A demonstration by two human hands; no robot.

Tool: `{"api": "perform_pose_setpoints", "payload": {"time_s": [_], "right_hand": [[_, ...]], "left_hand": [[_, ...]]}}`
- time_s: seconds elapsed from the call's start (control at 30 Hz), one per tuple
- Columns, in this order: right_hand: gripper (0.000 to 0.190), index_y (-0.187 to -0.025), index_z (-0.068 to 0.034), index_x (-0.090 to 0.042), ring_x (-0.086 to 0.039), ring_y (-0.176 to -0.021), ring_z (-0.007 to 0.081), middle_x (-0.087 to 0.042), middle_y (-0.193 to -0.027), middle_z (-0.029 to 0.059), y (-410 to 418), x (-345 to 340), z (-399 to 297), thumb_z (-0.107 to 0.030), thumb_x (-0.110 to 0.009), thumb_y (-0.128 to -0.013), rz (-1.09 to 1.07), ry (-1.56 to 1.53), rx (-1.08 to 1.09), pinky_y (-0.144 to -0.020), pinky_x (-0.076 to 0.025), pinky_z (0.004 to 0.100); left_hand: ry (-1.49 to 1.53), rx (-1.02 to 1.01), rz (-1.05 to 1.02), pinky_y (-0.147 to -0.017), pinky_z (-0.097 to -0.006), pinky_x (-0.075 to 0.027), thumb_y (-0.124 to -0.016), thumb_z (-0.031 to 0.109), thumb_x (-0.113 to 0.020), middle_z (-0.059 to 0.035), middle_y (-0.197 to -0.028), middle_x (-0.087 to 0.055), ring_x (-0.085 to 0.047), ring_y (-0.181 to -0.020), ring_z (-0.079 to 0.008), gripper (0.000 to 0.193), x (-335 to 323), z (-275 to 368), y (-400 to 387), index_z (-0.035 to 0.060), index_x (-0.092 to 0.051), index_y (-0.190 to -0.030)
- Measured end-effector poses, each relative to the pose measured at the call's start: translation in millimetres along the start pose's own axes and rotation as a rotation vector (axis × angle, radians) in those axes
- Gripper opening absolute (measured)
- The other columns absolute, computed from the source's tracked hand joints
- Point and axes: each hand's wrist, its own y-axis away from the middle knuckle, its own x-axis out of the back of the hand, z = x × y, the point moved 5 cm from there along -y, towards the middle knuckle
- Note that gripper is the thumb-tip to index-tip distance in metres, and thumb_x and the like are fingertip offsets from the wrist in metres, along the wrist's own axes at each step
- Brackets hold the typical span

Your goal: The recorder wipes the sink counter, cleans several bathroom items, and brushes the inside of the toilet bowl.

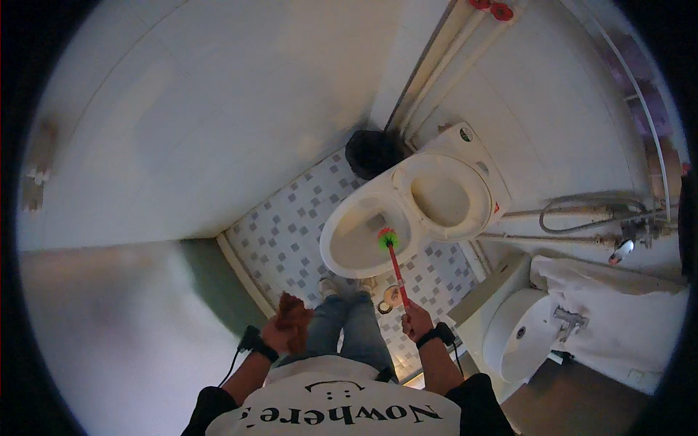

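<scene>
My right hand (418,321) grips the red handle of a toilet brush (397,267). The brush's green and red bristle head is over the toilet bowl (338,223), near the rim on the right; whether it touches the bowl I cannot tell. My left hand (277,335) holds a crumpled reddish-brown cloth (294,321) in front of my left thigh. The toilet seat (480,218) is raised and leans back against the cistern (461,136).
Behind the toilet's left side stands a black-lined bin (371,154). To the right is a washbasin (510,343) with a tap (570,321). A shower hose (551,220) hangs on the wall above it. A round drain cover (392,296) lies on the mosaic floor (272,240) by my feet.
</scene>
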Motion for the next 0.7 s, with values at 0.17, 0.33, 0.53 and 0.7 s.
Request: {"api": "perform_pose_setpoints", "payload": {"time_s": [0.17,0.33,0.53,0.7], "right_hand": [[0.030,-0.121,-0.017,-0.045,-0.040,-0.040,0.0097,-0.047,-0.060,0.0011,17.0,10.4,1.7,-0.015,-0.046,-0.090,-0.101,-0.118,-0.050,-0.034,-0.032,0.0209],[0.031,-0.121,-0.018,-0.043,-0.044,-0.043,0.0121,-0.048,-0.064,0.0017,28.1,12.3,-4.9,-0.015,-0.046,-0.090,-0.132,-0.278,-0.163,-0.038,-0.036,0.0223],[0.027,-0.117,-0.017,-0.046,-0.050,-0.053,0.0166,-0.054,-0.072,0.0043,41.9,-26.4,-42.3,-0.019,-0.047,-0.091,-0.340,-0.323,-0.122,-0.050,-0.044,0.0282],[0.031,-0.122,-0.015,-0.045,-0.052,-0.054,0.0198,-0.057,-0.075,0.0073,48.0,-84.7,-72.9,-0.019,-0.046,-0.091,-0.412,-0.306,-0.085,-0.050,-0.045,0.0292]], "left_hand": [[-0.046,0.126,0.093,-0.093,-0.0347,-0.045,-0.074,0.019,-0.066,-0.0067,-0.119,-0.058,-0.055,-0.109,-0.0195,0.063,-1.6,1.0,0.6,0.0090,-0.043,-0.131],[0.084,-0.027,0.178,-0.091,-0.0348,-0.045,-0.074,0.022,-0.068,-0.0108,-0.115,-0.060,-0.057,-0.106,-0.0224,0.061,-2.9,21.4,0.1,0.0041,-0.046,-0.128],[-0.284,0.065,0.238,-0.090,-0.0355,-0.046,-0.072,0.021,-0.072,-0.0115,-0.113,-0.061,-0.058,-0.104,-0.0232,0.065,6.3,66.0,-16.3,0.0027,-0.045,-0.128],[-0.071,0.020,0.286,-0.089,-0.0358,-0.046,-0.072,0.020,-0.072,-0.0087,-0.111,-0.061,-0.057,-0.102,-0.0225,0.060,32.5,67.2,-55.6,0.0040,-0.049,-0.126]]}}
